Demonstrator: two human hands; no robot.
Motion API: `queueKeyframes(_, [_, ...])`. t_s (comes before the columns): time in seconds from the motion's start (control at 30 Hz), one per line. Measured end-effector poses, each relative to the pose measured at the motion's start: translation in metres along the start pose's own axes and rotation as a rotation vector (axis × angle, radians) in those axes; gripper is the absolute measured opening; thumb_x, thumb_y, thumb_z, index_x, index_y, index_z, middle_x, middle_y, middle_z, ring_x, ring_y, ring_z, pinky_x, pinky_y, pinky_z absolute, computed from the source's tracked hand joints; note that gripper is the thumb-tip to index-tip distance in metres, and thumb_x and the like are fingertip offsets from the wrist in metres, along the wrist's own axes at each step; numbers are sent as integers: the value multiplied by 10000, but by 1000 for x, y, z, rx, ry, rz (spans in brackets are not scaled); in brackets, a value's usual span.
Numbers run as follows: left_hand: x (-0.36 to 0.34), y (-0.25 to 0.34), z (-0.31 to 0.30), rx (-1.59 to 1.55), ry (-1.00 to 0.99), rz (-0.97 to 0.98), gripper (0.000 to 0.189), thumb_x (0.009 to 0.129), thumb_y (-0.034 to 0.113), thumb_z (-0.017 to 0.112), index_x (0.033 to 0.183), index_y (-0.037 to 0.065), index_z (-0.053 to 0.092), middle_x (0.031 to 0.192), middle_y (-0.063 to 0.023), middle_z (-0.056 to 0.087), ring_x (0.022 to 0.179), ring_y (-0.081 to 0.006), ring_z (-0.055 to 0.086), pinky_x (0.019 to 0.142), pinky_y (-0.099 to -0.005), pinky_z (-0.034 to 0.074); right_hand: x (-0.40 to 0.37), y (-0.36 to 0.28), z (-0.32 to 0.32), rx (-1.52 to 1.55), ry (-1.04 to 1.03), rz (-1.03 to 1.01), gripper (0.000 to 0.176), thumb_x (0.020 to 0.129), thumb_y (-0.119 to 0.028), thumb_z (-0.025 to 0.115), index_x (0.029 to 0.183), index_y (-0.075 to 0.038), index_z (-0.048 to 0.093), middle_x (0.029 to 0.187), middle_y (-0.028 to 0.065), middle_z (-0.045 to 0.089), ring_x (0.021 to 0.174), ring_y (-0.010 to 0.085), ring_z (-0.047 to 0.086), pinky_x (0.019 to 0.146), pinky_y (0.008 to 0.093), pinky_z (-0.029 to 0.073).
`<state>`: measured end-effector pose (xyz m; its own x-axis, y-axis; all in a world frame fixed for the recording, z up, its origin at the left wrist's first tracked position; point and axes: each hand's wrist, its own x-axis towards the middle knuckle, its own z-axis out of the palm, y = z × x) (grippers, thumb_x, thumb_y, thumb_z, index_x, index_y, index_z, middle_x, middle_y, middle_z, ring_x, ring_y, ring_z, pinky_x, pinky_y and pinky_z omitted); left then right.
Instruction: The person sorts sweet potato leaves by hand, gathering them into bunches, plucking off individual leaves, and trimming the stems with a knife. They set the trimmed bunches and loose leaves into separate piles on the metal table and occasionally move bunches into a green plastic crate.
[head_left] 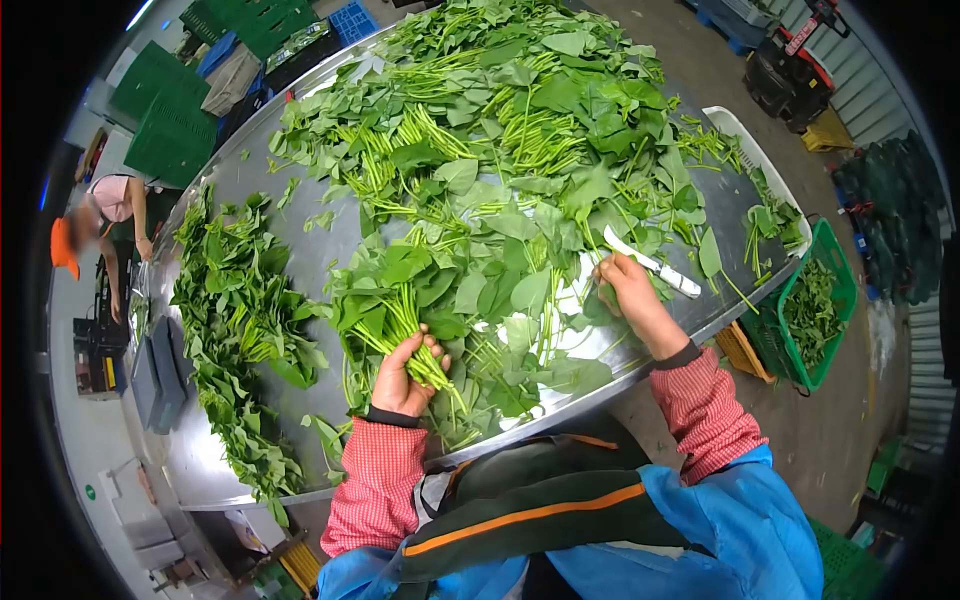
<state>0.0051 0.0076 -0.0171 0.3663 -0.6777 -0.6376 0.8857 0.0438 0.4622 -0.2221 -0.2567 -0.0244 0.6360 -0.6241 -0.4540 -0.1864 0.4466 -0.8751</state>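
Sleeves in red check run out from our blue apron to both hands at the near edge of the steel table. Our left hand has its fingers closed round the stems of a bunch of leafy greens. The bunch lies on the table just ahead of us, cut ends toward us and leaves fanning away. Our right hand, well apart to the right, grips what looks like a white knife; the view is too small for us to be sure of the blade, which points away and to the right.

Loose leaves lie between the two hands. Beyond them a broad heap of greens covers the middle and far end of the table, and a second row of greens runs along its left side.

Off the right edge stands a green crate with more greens inside, beside a white tray. At the far left another person bends near stacked green crates.
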Motion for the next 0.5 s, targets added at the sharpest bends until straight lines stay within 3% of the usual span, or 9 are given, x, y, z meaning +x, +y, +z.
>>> queueKeyframes(0.07, [0, -3, 7, -24, -131, 34, 218, 894, 137, 581, 1095, 62, 539, 844, -31, 604, 756, -158, 589, 698, -324, 516, -7, 6, 2, 51, -13, 25, 171, 918, -159, 443, 1003, -26, 508, 647, 10, 477, 510, 90, 418, 411, 229, 302])
queueKeyframes(0.13, [-4, -6, 30, 96, -95, 98, 220, 882, 103, 601, 1082, 53, 522, 854, -68, 609, 756, -178, 604, 665, -327, 525, -12, 9, 14, 188, -118, -25, 217, 929, -185, 428, 1064, -31, 499, 641, -1, 454, 494, 78, 339, 408, 208, 254])
queueKeyframes(0.17, [-3, -9, 37, 134, -110, 128, 237, 871, 62, 603, 1091, 43, 516, 892, -87, 627, 763, -178, 612, 671, -326, 530, -13, 10, 21, 189, -155, -6, 251, 929, -171, 433, 1132, -35, 492, 692, -2, 496, 524, 83, 402, 407, 218, 297])
queueKeyframes(0.27, [-6, -19, 67, 257, -89, 204, 215, 868, 50, 595, 1073, 11, 544, 939, -105, 652, 778, -164, 624, 658, -312, 543, -25, 2, 58, -179, -38, -123, 249, 922, -136, 444, 1149, -41, 482, 771, -4, 548, 586, 97, 478, 437, 248, 377])
queueKeyframes(0.3, [-4, -23, 69, 284, -70, 205, 204, 860, 39, 605, 1056, -5, 572, 948, -109, 664, 781, -142, 630, 657, -294, 551, -19, 16, 60, -339, -36, -190, 259, 900, -108, 497, 1151, -47, 476, 776, 44, 603, 599, 174, 572, 479, 302, 448])
queueKeyframes(0.4, [-1, -36, 81, 286, -16, 214, 194, 844, 29, 630, 1034, -2, 607, 910, -66, 665, 760, -122, 615, 660, -265, 531, -36, 21, 94, -801, 70, -569, 244, 869, -71, 530, 1108, -69, 481, 654, 73, 591, 567, 237, 597, 483, 363, 443])
queueKeyframes(0.5, [14, -49, 68, 270, -12, 264, 218, 822, -15, 639, 1029, 10, 577, 873, -69, 655, 737, -138, 597, 684, -262, 486, -46, 23, 115, -940, 3, -843, 266, 841, -81, 554, 1096, -45, 488, 644, 132, 580, 591, 313, 602, 507, 410, 454])
